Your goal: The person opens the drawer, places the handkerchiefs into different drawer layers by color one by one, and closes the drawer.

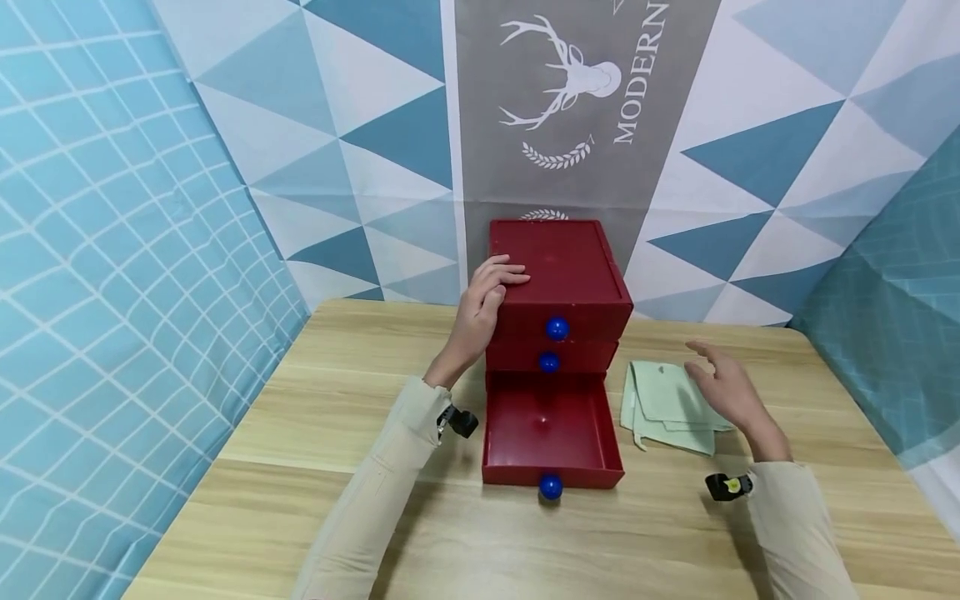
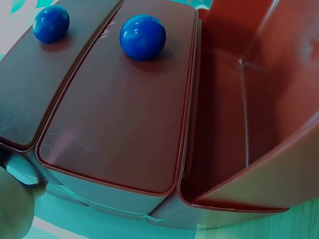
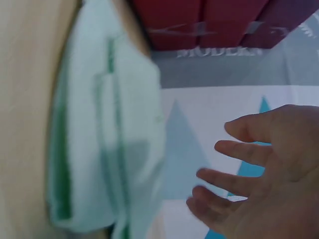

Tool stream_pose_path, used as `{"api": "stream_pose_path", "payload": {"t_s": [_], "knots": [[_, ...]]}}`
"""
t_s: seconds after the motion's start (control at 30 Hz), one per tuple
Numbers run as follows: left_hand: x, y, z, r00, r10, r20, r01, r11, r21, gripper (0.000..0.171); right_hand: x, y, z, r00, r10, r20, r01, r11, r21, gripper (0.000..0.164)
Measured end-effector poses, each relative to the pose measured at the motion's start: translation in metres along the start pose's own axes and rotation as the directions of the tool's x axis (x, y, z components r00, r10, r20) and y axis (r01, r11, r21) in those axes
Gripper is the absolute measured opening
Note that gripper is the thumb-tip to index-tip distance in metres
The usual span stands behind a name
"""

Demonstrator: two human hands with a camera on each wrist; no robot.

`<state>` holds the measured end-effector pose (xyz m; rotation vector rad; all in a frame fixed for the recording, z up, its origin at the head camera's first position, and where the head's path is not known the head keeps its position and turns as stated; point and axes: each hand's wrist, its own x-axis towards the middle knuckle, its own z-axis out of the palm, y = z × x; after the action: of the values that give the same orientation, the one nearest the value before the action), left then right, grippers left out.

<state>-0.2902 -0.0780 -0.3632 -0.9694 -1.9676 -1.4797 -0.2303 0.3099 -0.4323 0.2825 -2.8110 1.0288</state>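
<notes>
A dark red chest of drawers (image 1: 558, 267) with round blue knobs stands at the back of the table. Its bottom drawer (image 1: 551, 425) is pulled out, and no contents show in it. The two upper drawers are closed. My left hand (image 1: 483, 296) rests on the chest's top left edge, its fingers lying over the top. To the right lies a folded light green cloth (image 1: 667, 404) on the wood. My right hand (image 1: 727, 387) hovers over the cloth's right side with fingers spread; in the right wrist view a gap shows between the fingers and the cloth (image 3: 119, 139).
The light wooden table (image 1: 315, 467) reaches to a patterned backdrop (image 1: 390, 150) with blue triangles and a grey deer panel. A blue gridded curtain (image 1: 112, 275) hangs on the left and a teal one (image 1: 892, 317) on the right.
</notes>
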Motion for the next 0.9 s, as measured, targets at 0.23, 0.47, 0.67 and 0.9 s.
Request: {"api": "stream_pose_path", "payload": {"t_s": [0.23,0.47,0.67,0.9], "knots": [[0.0,0.002,0.001,1.0,0.009,0.007,-0.008,1.0,-0.027,0.038,0.002,0.019,0.004,0.984,0.082,0.159,-0.066,0.992,-0.104,0.053],[-0.002,0.026,-0.006,0.998,-0.028,0.051,0.029,0.999,-0.029,0.033,0.001,0.028,0.008,0.987,0.075,0.143,-0.05,0.984,-0.171,0.052],[-0.009,0.024,-0.009,0.995,-0.057,0.086,0.061,0.997,-0.037,0.033,0.001,0.028,0.008,0.98,0.127,0.153,-0.095,0.975,-0.203,0.057],[-0.007,0.023,-0.01,0.997,-0.018,0.081,0.021,0.999,-0.039,0.031,0.002,0.029,0.003,0.97,0.167,0.175,-0.132,0.971,-0.197,0.054]]}}
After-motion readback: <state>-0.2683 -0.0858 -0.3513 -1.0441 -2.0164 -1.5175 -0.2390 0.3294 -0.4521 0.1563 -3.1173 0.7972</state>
